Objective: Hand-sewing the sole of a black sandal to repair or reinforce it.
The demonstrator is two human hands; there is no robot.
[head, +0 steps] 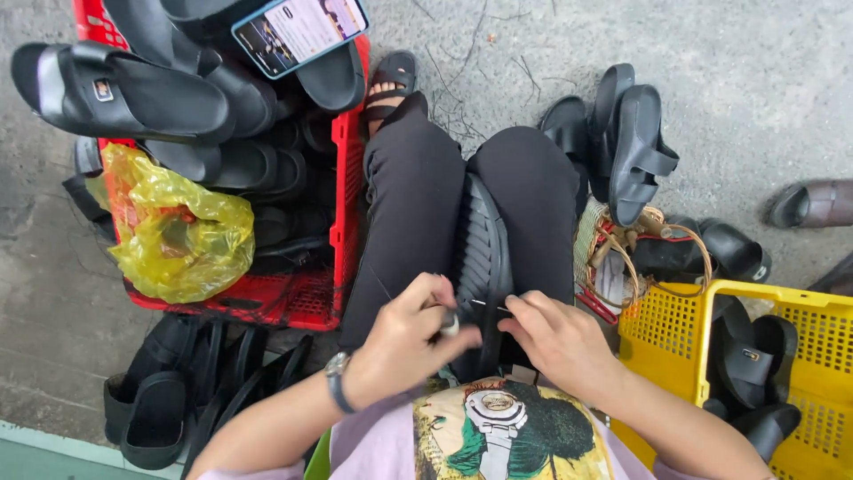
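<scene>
A black sandal (482, 249) lies sole-up between my knees, its ribbed sole facing me. My left hand (410, 336), with a watch on the wrist, is closed around a small pale-tipped tool pressed at the sandal's near edge. My right hand (555, 336) pinches a thin needle (489, 305) that points left toward the sandal's edge. A fine dark thread (380, 286) runs across my left thigh. Both hands sit close together just above my printed shirt.
A red crate (342, 178) at left holds black sandals, a yellow plastic bag (178, 227) and a phone (300, 28). A yellow crate (675, 338) at right holds more sandals. A small woven basket (622, 253) and loose sandals (633, 147) lie on the concrete.
</scene>
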